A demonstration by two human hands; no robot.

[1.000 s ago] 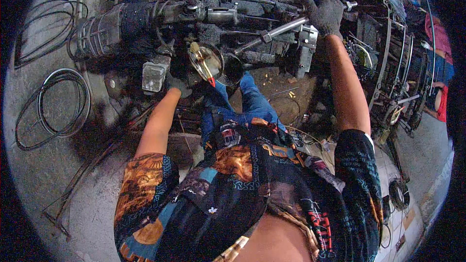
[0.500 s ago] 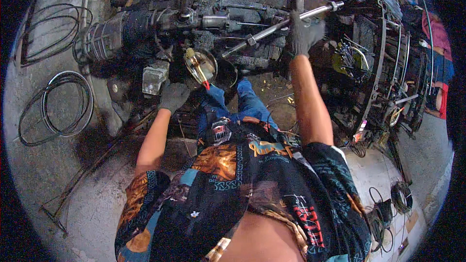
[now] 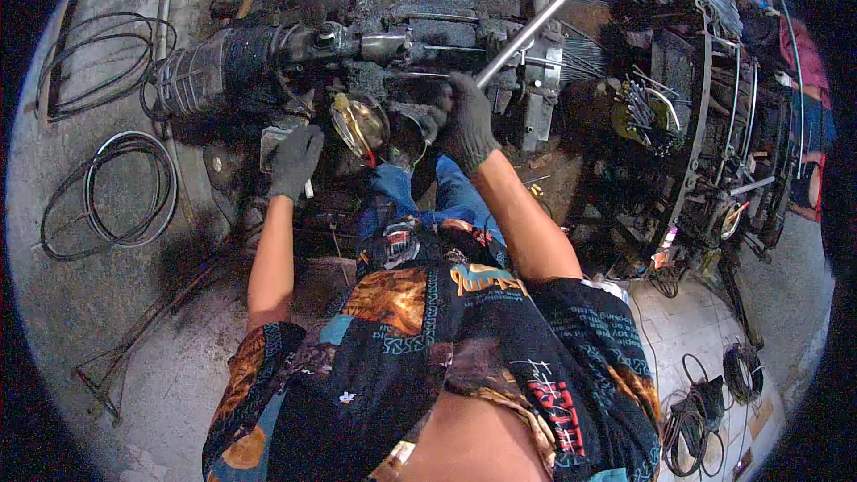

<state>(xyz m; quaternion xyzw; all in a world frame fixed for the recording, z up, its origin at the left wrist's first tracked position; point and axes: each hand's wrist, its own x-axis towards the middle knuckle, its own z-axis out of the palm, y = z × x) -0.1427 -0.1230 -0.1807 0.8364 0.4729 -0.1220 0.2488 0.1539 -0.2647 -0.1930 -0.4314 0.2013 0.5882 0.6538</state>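
My right hand, in a dark grey knit glove, is closed round the lower end of a long shiny metal rod. The rod slants up to the right, over the machine, with a thicker fitting at its far end. My left hand, gloved alike, has its fingers bent over a grey metal box on the machine's near side. A short pale piece shows beside its palm; what the fingers grip is hidden. Between my hands lies a round metal bowl with a red-tipped tool in it.
A greasy machine with a ribbed motor runs across in front of me. Several thin rods stand in a container at right, beside a metal rack. Coiled cable lies on the left floor. A person is at far right.
My right hand has come down and left, shifting its grip to the rod's lower end; the rod is now steeper. My left hand has risen onto the metal box.
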